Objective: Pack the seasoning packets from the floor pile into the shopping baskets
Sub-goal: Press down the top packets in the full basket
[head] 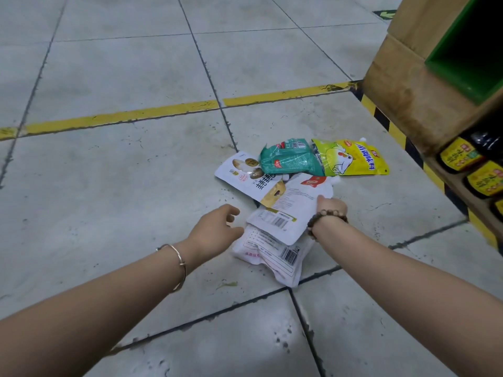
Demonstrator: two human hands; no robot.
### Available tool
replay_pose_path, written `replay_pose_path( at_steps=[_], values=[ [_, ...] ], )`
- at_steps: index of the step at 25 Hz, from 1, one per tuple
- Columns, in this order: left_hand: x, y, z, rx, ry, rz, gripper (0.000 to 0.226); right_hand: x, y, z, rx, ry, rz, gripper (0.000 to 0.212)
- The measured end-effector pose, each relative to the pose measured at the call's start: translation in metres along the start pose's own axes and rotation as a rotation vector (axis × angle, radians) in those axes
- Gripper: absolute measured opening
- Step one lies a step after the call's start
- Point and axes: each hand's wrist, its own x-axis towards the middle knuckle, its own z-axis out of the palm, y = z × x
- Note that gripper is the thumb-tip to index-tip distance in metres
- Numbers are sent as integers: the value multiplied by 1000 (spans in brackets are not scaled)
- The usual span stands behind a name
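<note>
Loads of room on the bare grey tiled floor [109,172] left of & beyond the loose pile of seasoning packets [285,159]. My left hand [215,227] hovers there, nothing in the way. Right side's tighter: the brown cardboard-faced shelf unit [408,99] w/ dark yellow-labelled bottles [460,156] stands near. My right hand [330,206], gripping the white spouted pouch [296,197], fits betw. pile & shelf.

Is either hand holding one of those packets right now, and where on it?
The right hand pinches the white packet with the red label at its right edge, thumb on top. The left hand holds nothing.
</note>
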Motion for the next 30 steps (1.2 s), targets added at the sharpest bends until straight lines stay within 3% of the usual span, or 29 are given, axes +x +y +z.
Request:
replay_pose_path(
  at_steps=[5, 9, 12, 15, 20, 24, 27, 30],
  values=[
    [0, 11, -9, -368, -45, -119, 45, -4, -1, -43, 218, 118, -286, 27],
    [-3, 26, -10, -554, -183, -146, 59, -26, -2, -37, 391, -255, -271, 11],
    [-7, 30, -6, -795, -266, -123, 36, -43, 3, -18, 438, -472, -189, 8],
    [-12, 24, -6, -990, -148, -169, 19, -49, 5, -3, 448, -510, -176, 6],
    [-10, 13, -9, -917, 5, -122, 15, -44, 12, 1, 440, -563, -135, 6],
    [-7, 0, -17, -833, 52, -118, 16, -5, 31, -25, 110, -267, 112, 18],
    [-7, -10, -17, -792, 50, -148, 18, 0, 53, -12, -100, -302, 242, 49],
    [-9, -14, -12, -779, -14, -174, 19, 0, 61, 11, -57, -374, 273, 33]
  ],
)
